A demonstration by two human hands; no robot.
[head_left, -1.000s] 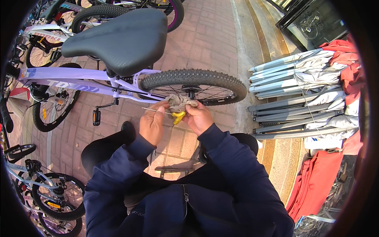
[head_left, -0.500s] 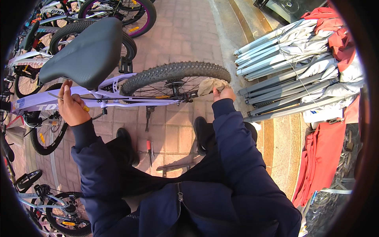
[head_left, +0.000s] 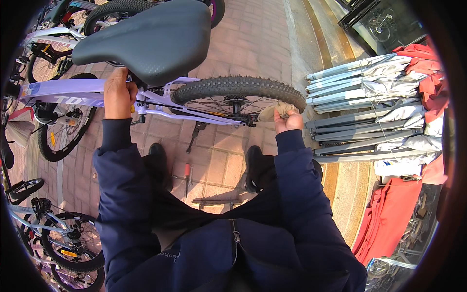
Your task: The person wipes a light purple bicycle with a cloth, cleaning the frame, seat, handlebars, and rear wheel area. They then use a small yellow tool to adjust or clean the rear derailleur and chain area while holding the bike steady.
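A lilac bicycle [head_left: 68, 92] with a dark grey saddle [head_left: 146, 41] stands across in front of me. My left hand [head_left: 119, 95] is closed just below the saddle, at the frame. A bit of a yellow-handled screwdriver [head_left: 132, 108] peeks out beside its fingers; the rest is hidden, and whether the hand also grips the frame I cannot tell. My right hand [head_left: 288, 120] pinches a crumpled beige rag [head_left: 267, 114] at the right end of the knobbly rear wheel [head_left: 238, 85], near the hub.
On the brick paving, between my shoes, lie a red-handled tool [head_left: 187, 170] and a dark metal bar [head_left: 216, 201]. A kickstand [head_left: 196, 136] hangs below the bicycle. Folded tent poles [head_left: 360, 124] and red fabric [head_left: 386, 219] are on the right. Other bicycles [head_left: 73, 241] stand at the left.
My left hand has moved right and up, from left of the saddle's underside to close beneath it. Saddle, rear wheel and right hand with the rag appear farther right in view.
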